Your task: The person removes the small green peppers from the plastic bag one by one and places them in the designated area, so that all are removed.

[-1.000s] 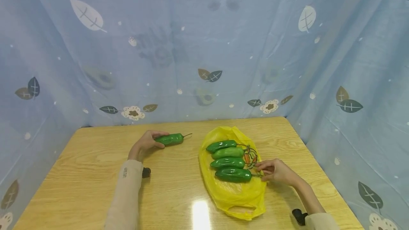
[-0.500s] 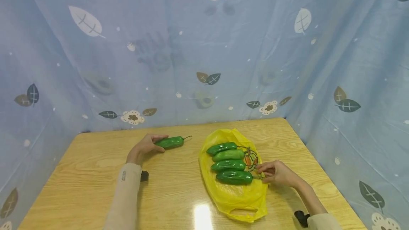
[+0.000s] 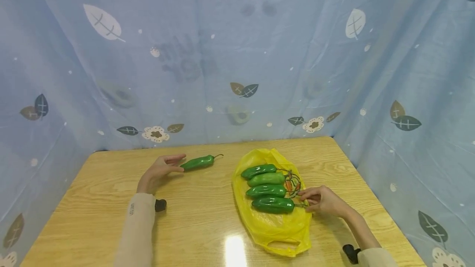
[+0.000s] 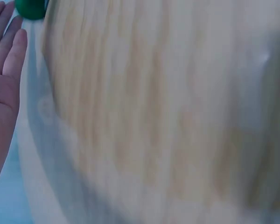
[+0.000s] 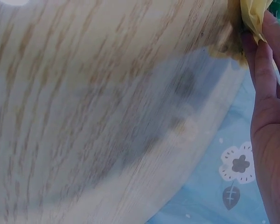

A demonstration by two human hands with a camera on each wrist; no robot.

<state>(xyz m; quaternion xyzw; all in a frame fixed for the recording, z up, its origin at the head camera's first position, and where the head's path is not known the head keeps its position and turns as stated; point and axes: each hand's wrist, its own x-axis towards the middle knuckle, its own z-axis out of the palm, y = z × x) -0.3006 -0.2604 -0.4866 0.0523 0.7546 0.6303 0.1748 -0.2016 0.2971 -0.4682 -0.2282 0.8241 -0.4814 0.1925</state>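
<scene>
A green chili pepper (image 3: 198, 162) with a thin curved stem lies on the table at the back, left of the middle. My left hand (image 3: 160, 169) is at its blunt end, fingers loosely extended. In the left wrist view the left hand (image 4: 5, 70) has straight fingers close below a green rounded end (image 4: 31, 8). On the right, a yellow plastic bag (image 3: 276, 228) lies flat under several green peppers (image 3: 272, 204) lined up side by side. My right hand (image 3: 326, 201) pinches the bag's right edge by the stems; the right wrist view shows yellow plastic (image 5: 254, 16) between the fingers.
Beside the pepper stems on the bag is a tangle of thin dark strands with orange-red bits (image 3: 293, 184). The wooden table (image 3: 196, 217) ends at a blue patterned curtain (image 3: 208, 52) behind and on both sides. Dark wrist-camera mounts show below both hands.
My left hand has let go of the pepper and drawn back to the left, and the pepper stays on the table. The right hand keeps its hold on the bag's edge.
</scene>
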